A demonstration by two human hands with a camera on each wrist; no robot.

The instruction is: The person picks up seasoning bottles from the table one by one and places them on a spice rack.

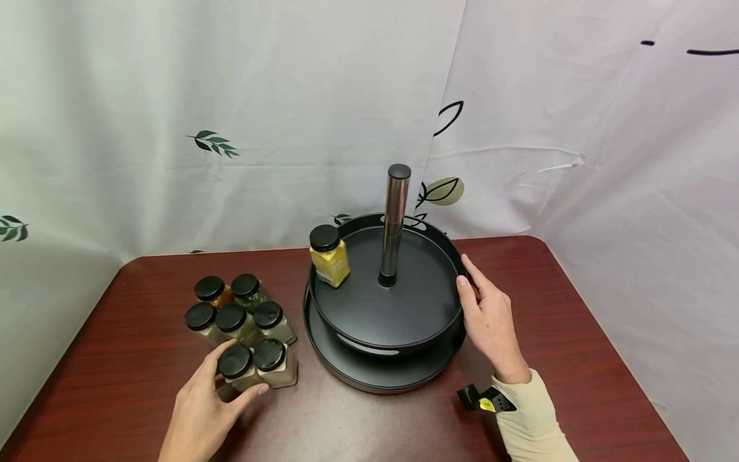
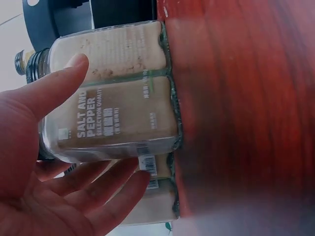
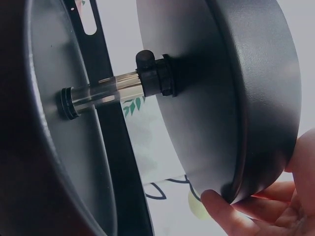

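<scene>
A square black-lidded jar [image 1: 235, 364], one of a pair at the near end of a cluster, stands beside my left hand [image 1: 204, 398]. The hand's thumb lies across the front and its loosely spread fingers reach round the side. In the left wrist view a jar [image 2: 123, 113] reads "SALT AND PEPPER". My right hand [image 1: 491, 321] holds the right edge of the upper tray [image 1: 369, 321] of a black two-tier round rack, fingers partly beneath the tray in the right wrist view. A yellow jar [image 1: 330, 260] sits on that tray's left side.
Several more spice jars [image 1: 232, 317] stand behind the near pair. The rack's lower tray [image 1: 375, 385] rests on the dark red table [image 1: 115, 385]. A metal pole [image 1: 395, 218] rises from the upper tray. White leaf-patterned cloth [image 1: 288, 128] hangs behind the table.
</scene>
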